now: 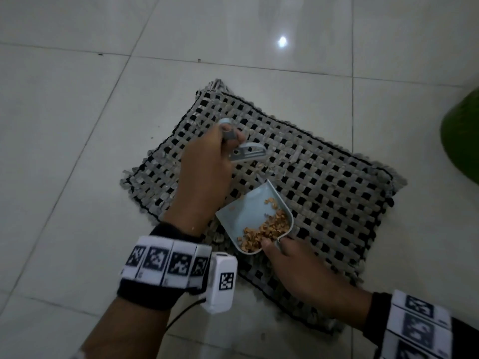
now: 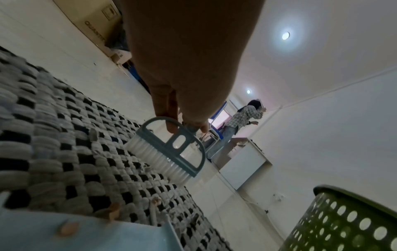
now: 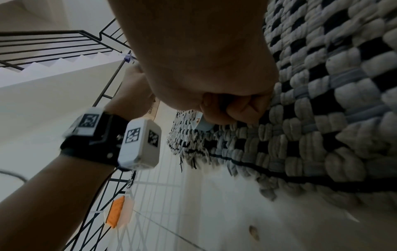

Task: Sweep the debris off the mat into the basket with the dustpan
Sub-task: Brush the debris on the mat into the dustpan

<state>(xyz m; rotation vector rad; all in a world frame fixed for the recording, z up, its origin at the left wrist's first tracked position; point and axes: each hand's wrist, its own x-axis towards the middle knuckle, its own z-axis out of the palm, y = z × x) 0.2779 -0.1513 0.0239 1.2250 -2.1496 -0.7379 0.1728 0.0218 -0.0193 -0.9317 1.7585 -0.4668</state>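
Observation:
A grey and black woven mat [image 1: 324,193] lies on the tiled floor. My left hand [image 1: 204,172] grips a small grey-blue brush [image 1: 247,152] [image 2: 171,149], its white bristles down on the mat. My right hand [image 1: 298,268] [image 3: 225,108] holds the handle of a pale blue dustpan [image 1: 248,211], tilted on the mat's middle, with a heap of tan debris [image 1: 269,229] inside. A few tan bits [image 1: 261,165] lie on the mat between brush and pan. The green perforated basket [image 2: 343,224] [image 1: 464,141] stands right of the mat.
Pale glossy floor tiles [image 1: 77,125] surround the mat. In the left wrist view a person [image 2: 238,122] stands far off by a white cabinet [image 2: 244,168]. A stair railing [image 3: 64,44] shows in the right wrist view. A loose bit [image 3: 253,232] lies on the floor.

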